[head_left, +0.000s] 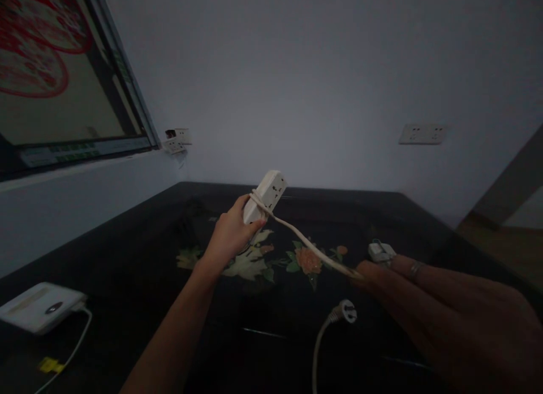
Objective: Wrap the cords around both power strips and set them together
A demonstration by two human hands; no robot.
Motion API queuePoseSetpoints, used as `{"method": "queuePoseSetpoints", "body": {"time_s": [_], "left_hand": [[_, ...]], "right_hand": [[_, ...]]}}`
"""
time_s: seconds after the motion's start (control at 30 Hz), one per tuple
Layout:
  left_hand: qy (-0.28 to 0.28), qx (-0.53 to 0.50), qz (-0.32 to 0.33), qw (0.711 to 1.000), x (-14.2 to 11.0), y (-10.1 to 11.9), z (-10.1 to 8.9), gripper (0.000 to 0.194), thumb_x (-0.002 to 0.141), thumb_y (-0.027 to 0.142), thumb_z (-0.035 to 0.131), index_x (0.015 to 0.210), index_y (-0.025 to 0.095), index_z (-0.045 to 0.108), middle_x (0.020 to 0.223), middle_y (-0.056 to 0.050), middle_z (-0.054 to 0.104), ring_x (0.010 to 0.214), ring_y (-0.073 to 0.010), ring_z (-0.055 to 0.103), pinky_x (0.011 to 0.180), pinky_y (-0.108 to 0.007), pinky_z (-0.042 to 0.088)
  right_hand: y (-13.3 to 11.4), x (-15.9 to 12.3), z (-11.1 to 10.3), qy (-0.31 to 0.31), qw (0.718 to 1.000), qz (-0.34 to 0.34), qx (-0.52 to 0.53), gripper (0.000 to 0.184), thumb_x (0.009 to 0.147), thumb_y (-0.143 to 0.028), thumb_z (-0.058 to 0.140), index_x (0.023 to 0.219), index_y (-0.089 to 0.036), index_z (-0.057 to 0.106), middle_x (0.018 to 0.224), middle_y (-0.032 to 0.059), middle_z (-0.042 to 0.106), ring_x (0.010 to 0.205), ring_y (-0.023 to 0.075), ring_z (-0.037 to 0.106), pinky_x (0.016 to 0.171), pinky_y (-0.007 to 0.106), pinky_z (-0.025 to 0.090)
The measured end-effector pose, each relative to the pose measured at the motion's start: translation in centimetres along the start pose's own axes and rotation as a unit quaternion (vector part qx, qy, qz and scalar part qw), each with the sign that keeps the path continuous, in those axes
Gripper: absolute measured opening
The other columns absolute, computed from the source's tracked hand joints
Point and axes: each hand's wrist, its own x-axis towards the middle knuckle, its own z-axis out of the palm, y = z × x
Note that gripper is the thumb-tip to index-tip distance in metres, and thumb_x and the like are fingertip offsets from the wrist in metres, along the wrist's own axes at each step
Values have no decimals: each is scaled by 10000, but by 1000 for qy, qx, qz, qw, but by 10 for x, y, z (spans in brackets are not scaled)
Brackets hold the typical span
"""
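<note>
A white power strip (271, 191) is held up at a tilt above the dark table, with my left hand (234, 231) wrapped round its lower end. Its cord (305, 241) loops around the strip's body and runs taut to the right. My right hand (441, 303), wearing a ring, pinches that cord between thumb and fingers. Below the stretch of cord hangs or lies a plug (345, 312) with its prongs facing right; its own cord drops out of the bottom of the view. The strip's lower end is hidden by my left fingers.
The black table (139, 230) has a flower pattern and meets the wall. A white box (42, 306) with a cable and a yellow tag (51, 364) lies at left. Another small white object (380, 251) sits behind my right hand. Wall sockets (423, 134) and a window (63, 71) are beyond.
</note>
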Motion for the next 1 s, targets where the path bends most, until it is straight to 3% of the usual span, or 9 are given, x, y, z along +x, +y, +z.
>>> {"method": "queuePoseSetpoints", "body": {"time_s": [0.2, 0.37, 0.6, 0.7, 0.77, 0.9, 1.0], "left_hand": [[-95, 39, 19, 995, -9, 9, 28, 603, 756, 360, 642, 1313, 226, 454, 1124, -116, 675, 996, -298, 655, 809, -367, 506], [-158, 137, 40, 977, -22, 22, 47, 621, 791, 396, 617, 1349, 232, 401, 1076, -147, 687, 964, -340, 662, 770, -396, 501], [-254, 227, 147, 929, -58, 48, 59, 528, 851, 323, 535, 1353, 236, 395, 975, -134, 702, 870, -320, 679, 715, -391, 504], [-280, 241, 189, 910, -74, 60, 57, 535, 859, 281, 526, 1368, 214, 374, 950, -126, 704, 853, -302, 680, 703, -379, 507], [-312, 241, 219, 893, -82, 67, 53, 548, 851, 272, 552, 1366, 208, 377, 930, -114, 709, 827, -285, 684, 685, -358, 509], [-357, 223, 294, 858, -93, 77, 43, 512, 838, 302, 602, 1318, 237, 435, 910, -73, 711, 773, -269, 684, 623, -331, 497], [-334, 207, 330, 858, -97, 80, 35, 325, 844, 241, 584, 1163, 214, 530, 896, -50, 702, 719, -243, 675, 581, -306, 464]], "right_hand": [[-25, 16, -10, 38, 996, -84, 17, 489, 928, -33, 265, 788, -189, 707, 578, 17, 681, 464, 126, 591, 429, 253, 430], [-23, 23, -14, 35, 996, -78, 33, 456, 929, -44, 304, 782, -165, 719, 555, 21, 660, 480, 121, 590, 452, 237, 443], [9, 4, -12, 53, 996, 71, -6, 335, 944, -326, 451, 757, -219, 708, 532, 2, 603, 431, 110, 508, 413, 260, 294], [23, 4, -7, 66, 989, 128, 1, 230, 898, -357, 544, 811, -228, 714, 626, 7, 653, 526, 125, 577, 458, 255, 336], [33, 5, -2, 62, 981, 173, 61, 158, 858, -327, 606, 781, -240, 712, 661, -2, 674, 570, 127, 596, 503, 245, 379], [53, 4, 9, 37, 932, 294, 207, 143, 769, -318, 684, 666, -219, 696, 615, -13, 659, 525, 113, 552, 492, 236, 383], [68, 1, 16, 29, 885, 359, 293, 157, 725, -320, 695, 627, -198, 685, 593, -13, 636, 525, 106, 526, 476, 227, 362]]}}
